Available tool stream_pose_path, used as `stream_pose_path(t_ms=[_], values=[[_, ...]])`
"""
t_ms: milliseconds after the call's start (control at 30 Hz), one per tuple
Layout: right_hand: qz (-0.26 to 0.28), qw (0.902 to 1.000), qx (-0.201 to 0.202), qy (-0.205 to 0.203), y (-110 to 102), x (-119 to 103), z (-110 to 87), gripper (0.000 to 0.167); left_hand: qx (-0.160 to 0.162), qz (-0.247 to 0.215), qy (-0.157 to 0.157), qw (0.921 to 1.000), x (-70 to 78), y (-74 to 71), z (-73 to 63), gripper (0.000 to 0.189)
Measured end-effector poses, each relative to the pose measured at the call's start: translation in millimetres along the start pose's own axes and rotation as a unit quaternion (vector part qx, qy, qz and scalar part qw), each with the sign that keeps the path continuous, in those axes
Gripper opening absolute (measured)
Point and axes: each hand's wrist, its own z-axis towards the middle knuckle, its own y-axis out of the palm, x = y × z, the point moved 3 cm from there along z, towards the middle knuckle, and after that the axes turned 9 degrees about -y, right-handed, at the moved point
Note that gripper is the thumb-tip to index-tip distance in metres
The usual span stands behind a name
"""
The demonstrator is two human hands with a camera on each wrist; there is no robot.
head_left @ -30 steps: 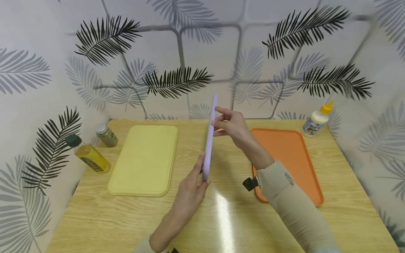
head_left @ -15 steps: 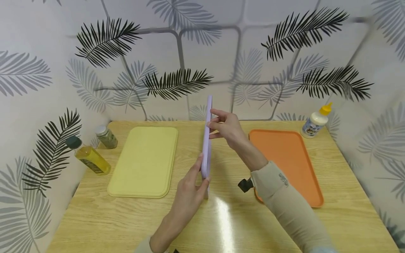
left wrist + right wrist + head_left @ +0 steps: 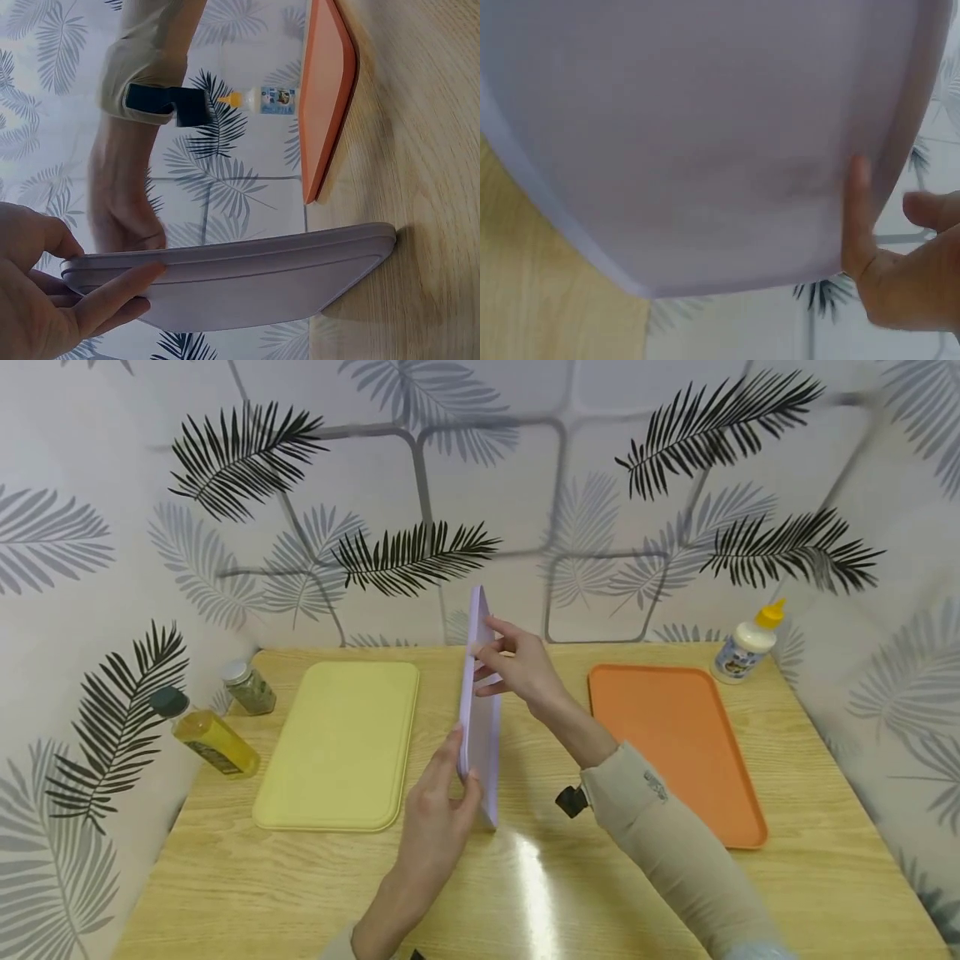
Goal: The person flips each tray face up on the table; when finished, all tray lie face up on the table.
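The left hand (image 3: 431,814) has its grip pinched on the rim of the purple tray (image 3: 486,745), upright between the yellow tray (image 3: 337,747) and orange tray (image 3: 671,735), while the right hand (image 3: 527,675) touches its face with loose fingers.

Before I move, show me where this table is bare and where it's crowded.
Bare: table in front of the yellow tray, the gap between it and the lilac tray, and a strip right of the orange tray. Crowded: the left edge, where a yellow bottle and jar stand, and the middle, where the lilac tray, left hand and right hand meet.
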Motion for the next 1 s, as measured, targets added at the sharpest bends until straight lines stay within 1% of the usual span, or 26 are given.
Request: stream_pose_path(t_ms=[67,100,133,167,200,233,267,300,333,367,400,467,500,567,600,633,700,767,800,833,867,933,1000], values=[[-0.053,0.9985,-0.012,0.006,-5.2,12.0,-1.3,0.056,0.006,-0.001,0.0,1.0,-0.2,-1.0,0.7,0.056],[-0.088,0.9957,-0.022,0.019,-8.8,20.4,-2.4,0.057,0.008,-0.005,0.001,1.0,-0.8,-1.3,0.9,0.057],[-0.127,0.9908,-0.034,0.035,-13.1,30.6,-3.9,0.059,0.01,-0.005,0.003,0.9999,-1.8,-1.7,1.1,0.057],[-0.161,0.9841,-0.049,0.057,-17.3,41.6,-6.5,0.062,0.014,-0.007,0.006,0.9999,-2.8,-2.3,1.0,0.057],[-0.196,0.975,-0.068,0.08,-21.3,53.7,-9.5,0.066,0.019,-0.005,0.008,0.9998,-3.8,-3.1,0.6,0.057],[-0.23,0.9637,-0.086,0.104,-25.1,65.8,-12.7,0.069,0.025,-0.002,0.013,0.9996,-5.2,-3.9,0.1,0.057],[-0.254,0.9535,-0.103,0.126,-28.2,76.1,-16.6,0.072,0.032,0.002,0.016,0.9994,-6.7,-4.8,-0.6,0.057],[-0.27,0.9454,-0.115,0.141,-30.5,84.9,-20.2,0.074,0.038,0.005,0.02,0.9991,-8.0,-5.7,-1.1,0.056],[-0.277,0.9411,-0.117,0.154,-32.4,92.1,-23.1,0.075,0.045,0.01,0.022,0.9987,-9.4,-6.4,-1.5,0.055],[-0.279,0.9396,-0.116,0.162,-33.4,96.7,-25.5,0.075,0.052,0.012,0.022,0.9983,-10.5,-7.1,-1.7,0.055],[-0.277,0.9403,-0.111,0.164,-33.8,100.2,-26.9,0.074,0.055,0.011,0.022,0.9982,-11.7,-7.6,-1.7,0.055],[-0.249,0.9491,-0.102,0.163,-34.0,104.7,-27.0,0.072,0.057,0.0,0.012,0.9983,-13.4,-8.5,-0.3,0.054],[-0.238,0.9537,-0.097,0.157,-34.5,106.8,-25.9,0.071,0.058,-0.012,0.001,0.9983,-14.1,-9.2,0.7,0.054],[-0.201,0.9631,-0.091,0.155,-35.7,110.7,-23.7,0.071,0.053,-0.051,-0.037,0.9966,-16.3,-10.7,2.8,0.053],[-0.176,0.9693,-0.091,0.145,-37.7,115.6,-21.9,0.073,0.05,-0.075,-0.06,0.9941,-17.7,-11.7,3.7,0.053],[-0.158,0.9727,-0.089,0.145,-39.3,118.5,-21.0,0.073,0.049,-0.094,-0.084,0.9908,-19.2,-13.0,4.5,0.053],[-0.133,0.9769,-0.086,0.143,-42.6,122.5,-20.8,0.073,0.047,-0.139,-0.132,0.9803,-21.5,-15.5,5.8,0.054],[-0.112,0.9801,-0.078,0.144,-45.9,126.0,-22.1,0.068,0.044,-0.169,-0.166,0.9706,-23.2,-17.9,7.1,0.055],[-0.108,0.9806,-0.076,0.144,-47.4,127.2,-23.1,0.064,0.042,-0.178,-0.178,0.9669,-23.8,-18.9,7.7,0.055],[-0.112,0.9791,-0.073,0.154,-47.9,125.9,-25.3,0.059,0.04,-0.183,-0.187,0.9645,-24.1,-19.8,8.2,0.054],[-0.116,0.9788,-0.07,0.153,-49.3,126.8,-26.4,0.056,0.038,-0.19,-0.194,0.9616,-24.3,-20.5,8.6,0.055],[-0.128,0.978,-0.065,0.151,-51.7,128.5,-28.3,0.05,0.035,-0.198,-0.203,0.9584,-24.9,-21.5,9.2,0.054],[-0.136,0.9765,-0.059,0.156,-53.9,130.3,-30.2,0.049,0.033,-0.206,-0.209,0.9553,-25.7,-22.1,9.4,0.054]])
